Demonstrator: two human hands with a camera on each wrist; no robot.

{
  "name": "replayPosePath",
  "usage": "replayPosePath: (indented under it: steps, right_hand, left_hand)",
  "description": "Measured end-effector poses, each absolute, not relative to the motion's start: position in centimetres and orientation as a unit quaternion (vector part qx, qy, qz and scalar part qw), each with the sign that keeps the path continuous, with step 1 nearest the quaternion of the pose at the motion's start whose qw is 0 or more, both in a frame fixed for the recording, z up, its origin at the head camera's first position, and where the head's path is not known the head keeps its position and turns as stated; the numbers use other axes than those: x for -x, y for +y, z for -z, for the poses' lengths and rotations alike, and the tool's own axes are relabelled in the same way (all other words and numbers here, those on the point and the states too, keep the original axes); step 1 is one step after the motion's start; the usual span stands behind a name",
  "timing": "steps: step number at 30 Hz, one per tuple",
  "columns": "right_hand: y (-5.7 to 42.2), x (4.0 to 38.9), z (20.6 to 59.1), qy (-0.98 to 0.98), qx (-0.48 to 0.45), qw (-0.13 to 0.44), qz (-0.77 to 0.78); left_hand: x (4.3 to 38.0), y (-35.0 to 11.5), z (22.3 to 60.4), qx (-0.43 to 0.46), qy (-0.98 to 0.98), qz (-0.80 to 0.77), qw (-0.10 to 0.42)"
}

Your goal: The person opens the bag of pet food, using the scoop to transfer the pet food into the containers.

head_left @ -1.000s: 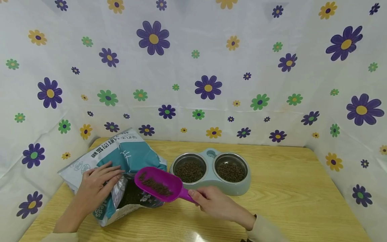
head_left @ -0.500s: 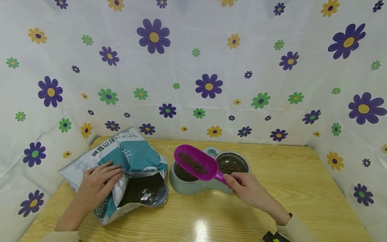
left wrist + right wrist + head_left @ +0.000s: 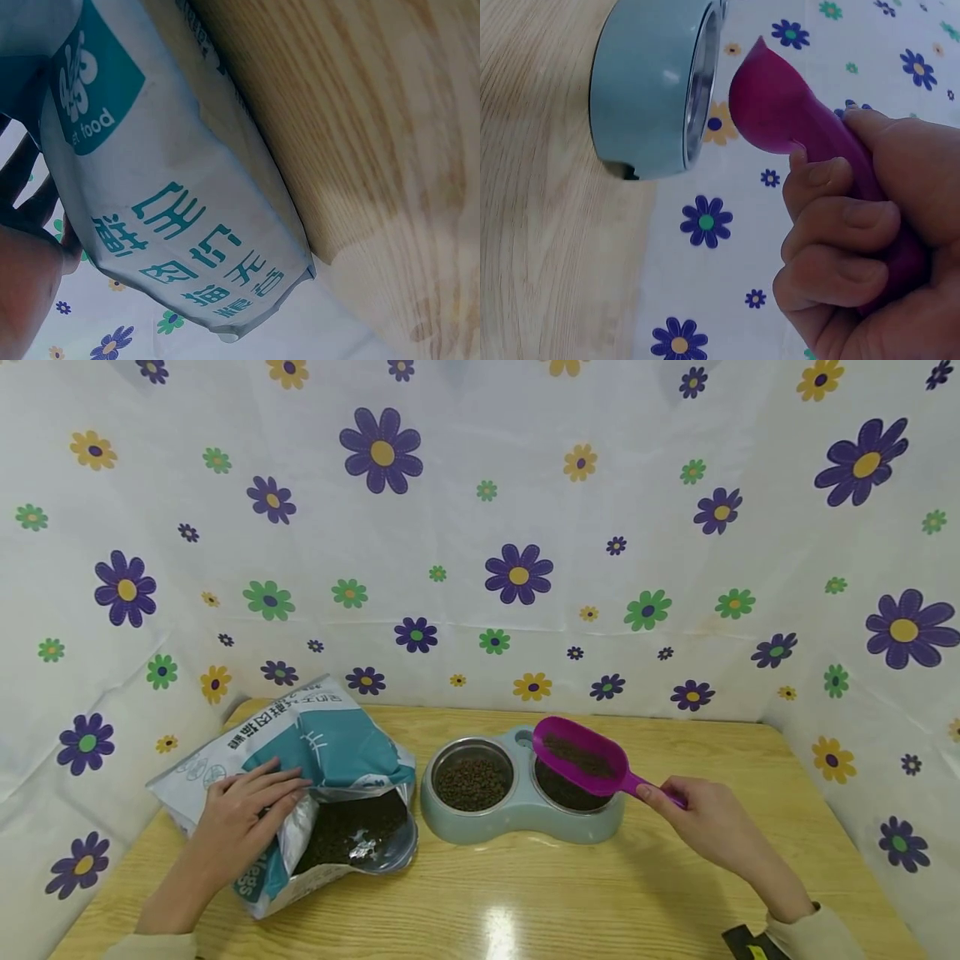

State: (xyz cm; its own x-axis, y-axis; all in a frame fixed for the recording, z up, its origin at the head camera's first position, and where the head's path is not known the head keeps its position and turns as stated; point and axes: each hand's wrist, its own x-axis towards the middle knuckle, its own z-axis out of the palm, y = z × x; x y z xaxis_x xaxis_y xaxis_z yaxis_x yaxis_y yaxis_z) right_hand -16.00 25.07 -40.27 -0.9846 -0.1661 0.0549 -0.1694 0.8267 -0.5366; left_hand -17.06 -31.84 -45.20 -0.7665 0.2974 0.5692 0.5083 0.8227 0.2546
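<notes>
A magenta scoop (image 3: 577,756) carries brown kibble above the right-hand steel bowl (image 3: 568,808) of a pale blue-green double feeder (image 3: 487,831). My right hand (image 3: 712,827) grips its handle, fingers curled round it in the right wrist view, where the scoop's underside (image 3: 769,101) shows beside the feeder (image 3: 637,82). To the left, an opened cat food bag (image 3: 348,743) lies on its side with dark kibble visible in its mouth. My left hand (image 3: 243,818) rests on the bag's folded top, fingers extended. Brown kibble also sits in the left bowl (image 3: 474,777).
A wooden table (image 3: 450,910) bears everything. White cloth (image 3: 450,527) printed with flowers stands behind and along both sides. A clear plastic lip (image 3: 397,852) juts from the bag's mouth toward the feeder. A dark strap piece (image 3: 750,943) shows near the right sleeve.
My right hand has carried the loaded scoop rightward from over the bag's mouth, past the left bowl, to above the right bowl. My left hand has stayed on the bag.
</notes>
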Motion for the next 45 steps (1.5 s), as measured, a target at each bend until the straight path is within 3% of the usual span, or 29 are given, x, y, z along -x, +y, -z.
replayPosePath:
  steps: [25, 45]
  right_hand:
    - [26.0, 15.4, 39.6, -0.983, -0.068, 0.038, -0.166]
    - [24.6, 14.7, 40.0, -0.972, -0.121, 0.196, -0.050]
  left_hand:
    - [17.0, -31.9, 45.2, 0.219, -0.919, 0.205, 0.257]
    - [17.0, -31.9, 45.2, 0.212, -0.924, 0.205, 0.245]
